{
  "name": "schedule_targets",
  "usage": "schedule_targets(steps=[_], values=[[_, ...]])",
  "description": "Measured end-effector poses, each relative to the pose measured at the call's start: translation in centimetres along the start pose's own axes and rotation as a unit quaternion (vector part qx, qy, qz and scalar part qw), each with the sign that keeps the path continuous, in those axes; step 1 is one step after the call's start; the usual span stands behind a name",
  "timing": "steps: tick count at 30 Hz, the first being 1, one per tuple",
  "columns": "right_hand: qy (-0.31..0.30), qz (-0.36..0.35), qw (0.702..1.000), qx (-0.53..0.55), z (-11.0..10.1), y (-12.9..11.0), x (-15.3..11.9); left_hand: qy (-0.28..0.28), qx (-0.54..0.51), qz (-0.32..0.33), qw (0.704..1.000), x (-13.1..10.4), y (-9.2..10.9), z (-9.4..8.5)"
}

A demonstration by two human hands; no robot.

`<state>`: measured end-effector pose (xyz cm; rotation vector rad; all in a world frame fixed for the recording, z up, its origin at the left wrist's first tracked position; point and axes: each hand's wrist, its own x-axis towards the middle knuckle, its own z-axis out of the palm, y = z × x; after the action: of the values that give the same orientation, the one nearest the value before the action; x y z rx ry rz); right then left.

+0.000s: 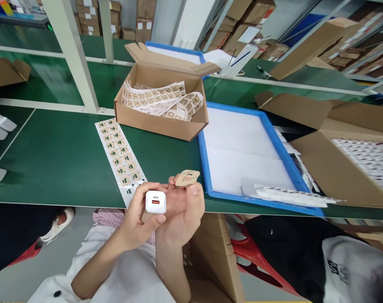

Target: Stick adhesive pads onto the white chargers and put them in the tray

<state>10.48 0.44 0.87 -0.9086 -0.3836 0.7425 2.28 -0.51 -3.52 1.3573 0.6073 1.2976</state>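
charger block (155,203) – smooth white, rounded-square face; label (185,181) – thin, tan.

Looks like a factory workshop for assembly or packing — judging by the long green workbench (62,168) with white metal uprights (73,59), an open carton (160,126) holding sticker sheets (156,97), blue-rimmed trays (204,155), stacked boxes (88,17) behind — and a person (283,248) on a red chair (254,257) alongside.

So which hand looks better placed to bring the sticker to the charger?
Probably the right hand: it already holds the sticker, close to the charger, while the left hand is occupied holding the charger.
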Motion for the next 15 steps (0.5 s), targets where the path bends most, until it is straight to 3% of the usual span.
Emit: schedule_targets(steps=[3,6,15], values=[[-0.044,-0.01,0.999,-0.012,-0.5,-0.6,0.0,0.007,0.022,0.036,0.999,0.4,0.2,-0.7],[-0.1,-0.001,0.995,-0.02,-1.6,-1.4,-1.0,-0.025,0.039,0.088,0.995,0.6,0.2,-1.5],[-0.141,0.07,0.987,-0.029,-3.1,-2.1,-4.3,-0.044,0.102,0.122,0.986,0.4,1.3,-2.2]])
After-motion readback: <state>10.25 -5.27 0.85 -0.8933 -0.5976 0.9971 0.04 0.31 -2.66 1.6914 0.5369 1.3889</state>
